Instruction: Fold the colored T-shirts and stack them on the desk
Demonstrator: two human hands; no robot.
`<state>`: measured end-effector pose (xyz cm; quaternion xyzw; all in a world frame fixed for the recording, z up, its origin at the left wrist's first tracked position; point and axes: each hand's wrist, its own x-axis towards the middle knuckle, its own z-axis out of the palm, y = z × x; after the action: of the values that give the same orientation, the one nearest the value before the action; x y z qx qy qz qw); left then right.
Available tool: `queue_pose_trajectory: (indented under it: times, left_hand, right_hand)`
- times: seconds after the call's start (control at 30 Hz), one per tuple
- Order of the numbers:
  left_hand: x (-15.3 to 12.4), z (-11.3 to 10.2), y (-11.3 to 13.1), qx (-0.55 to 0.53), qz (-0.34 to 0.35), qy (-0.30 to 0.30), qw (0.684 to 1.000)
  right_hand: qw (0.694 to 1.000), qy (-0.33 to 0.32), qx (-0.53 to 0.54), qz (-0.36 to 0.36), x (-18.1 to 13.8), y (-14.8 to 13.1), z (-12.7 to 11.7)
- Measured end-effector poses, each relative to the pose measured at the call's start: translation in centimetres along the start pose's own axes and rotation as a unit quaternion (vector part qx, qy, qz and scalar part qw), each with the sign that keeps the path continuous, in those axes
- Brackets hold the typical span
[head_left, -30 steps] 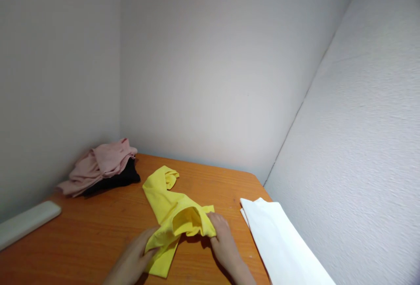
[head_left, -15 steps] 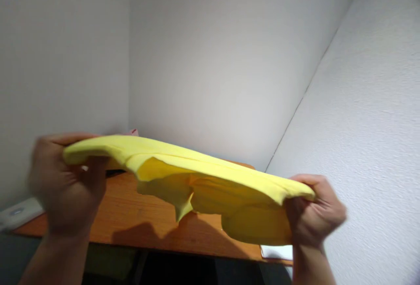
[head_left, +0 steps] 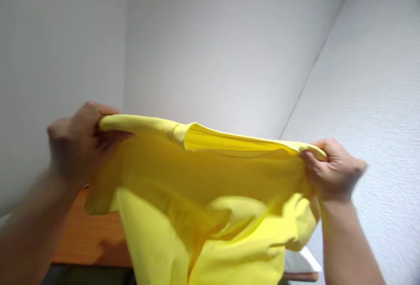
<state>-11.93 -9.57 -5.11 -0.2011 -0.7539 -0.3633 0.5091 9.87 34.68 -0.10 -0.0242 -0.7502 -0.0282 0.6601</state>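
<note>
A yellow T-shirt [head_left: 210, 175] hangs stretched between my two hands, its top edge nearly level and its neck opening showing near the middle. My left hand [head_left: 82, 138] is closed on the upper left end of the cloth, somewhat blurred. On the other side, my right hand [head_left: 334, 169] pinches the upper right end, thumb toward me. Below, the fabric drops in loose folds past the bottom of the view and hides much of what lies behind.
Behind the shirt stands a brown wooden table [head_left: 87, 237], its front edge at the lower left. A white flat object [head_left: 302, 261] lies at the right by the shirt. Pale walls [head_left: 210, 57] close in the back and both sides.
Both hands have risen with the shirt. The cloth, earlier seen nearly edge-on and billowing, now hangs down and covers more of the table.
</note>
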Motion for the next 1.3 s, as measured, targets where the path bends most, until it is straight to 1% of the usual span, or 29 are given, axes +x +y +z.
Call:
queue_pose_trajectory:
  times: [0.03,0.07,0.13,0.2,0.23,0.27,0.3,0.33,0.37,0.47,0.53,0.57,0.6,0.67,0.73,0.8,0.87,0.97,1.03,1.1,1.2,1.3]
  left_hand:
    - [1.9,1.2,1.2,0.051,0.021,-0.011,0.998]
    - [4.2,2.8,2.4,0.099,0.034,-0.037,0.994]
    - [9.1,6.6,4.5,0.159,0.04,-0.127,0.978]
    - [13.2,10.5,6.0,0.173,0.047,-0.207,0.962]
    - [14.4,12.3,6.5,0.173,0.056,-0.238,0.954]
    - [14.9,13.8,6.8,0.172,0.063,-0.266,0.947]
    - [14.6,15.1,6.8,0.168,0.069,-0.298,0.937]
    - [13.5,16.2,6.7,0.162,0.074,-0.335,0.925]
    - [11.7,17.1,6.5,0.152,0.078,-0.374,0.912]
    - [4.4,18.9,5.0,0.124,0.073,-0.484,0.863]
    - [-0.1,19.7,3.7,0.115,0.054,-0.535,0.835]
    - [-1.9,20.0,3.0,0.116,0.04,-0.553,0.824]
    - [-3.2,20.2,2.4,0.118,0.026,-0.566,0.815]
    - [-4.7,20.5,1.2,0.126,0.0,-0.579,0.806]
    - [-4.9,20.8,0.2,0.131,-0.017,-0.58,0.804]
    - [-4.2,21.4,-0.3,0.134,-0.027,-0.58,0.803]
    - [-3.1,22.2,-0.5,0.133,-0.029,-0.576,0.806]
    - [-1.5,24.0,-0.7,0.137,-0.029,-0.548,0.824]
    - [-0.9,25.2,-1.2,0.147,-0.037,-0.533,0.832]
    - [-0.9,26.1,-2.0,0.161,-0.058,-0.536,0.826]
    - [-1.4,27.2,-3.2,0.19,-0.105,-0.546,0.809]
    - [-1.5,28.1,-4.2,0.211,-0.129,-0.541,0.804]
  right_hand:
    - [0.999,-0.034,-0.017,-0.002,1.6,1.3,1.8]
    - [0.996,-0.082,-0.029,0.005,3.4,2.5,3.9]
    - [0.979,-0.183,-0.08,0.042,7.7,4.1,8.7]
    - [0.948,-0.291,-0.112,0.056,11.3,4.4,13.4]
    - [0.929,-0.346,-0.119,0.055,12.4,4.0,15.3]
    - [0.908,-0.397,-0.121,0.063,12.8,3.4,16.8]
    - [0.892,-0.432,-0.116,0.069,12.4,2.6,18.0]
    - [0.878,-0.461,-0.105,0.073,11.2,1.7,18.8]
    - [0.861,-0.494,-0.092,0.075,9.4,0.8,19.2]
    - [0.799,-0.592,-0.057,0.088,1.7,-1.5,19.3]
    - [0.764,-0.635,-0.049,0.106,-3.3,-2.0,18.9]
    - [0.747,-0.653,-0.05,0.12,-5.4,-1.9,18.7]
    - [0.732,-0.666,-0.052,0.135,-7.1,-1.6,18.6]
    - [0.713,-0.68,-0.056,0.162,-9.4,-0.7,18.7]
    - [0.71,-0.681,-0.055,0.171,-10.3,0.2,19.2]
    - [0.712,-0.68,-0.052,0.167,-10.2,0.8,20.2]
    - [0.715,-0.677,-0.05,0.167,-9.5,1.1,21.7]
    - [0.739,-0.652,-0.046,0.162,-8.0,1.3,24.3]
    - [0.751,-0.639,-0.043,0.157,-7.6,1.7,25.8]
    - [0.747,-0.644,-0.044,0.159,-7.9,2.4,26.9]
    - [0.734,-0.656,-0.055,0.169,-9.2,3.6,28.0]
    - [0.73,-0.657,-0.07,0.173,-10.1,4.7,29.0]
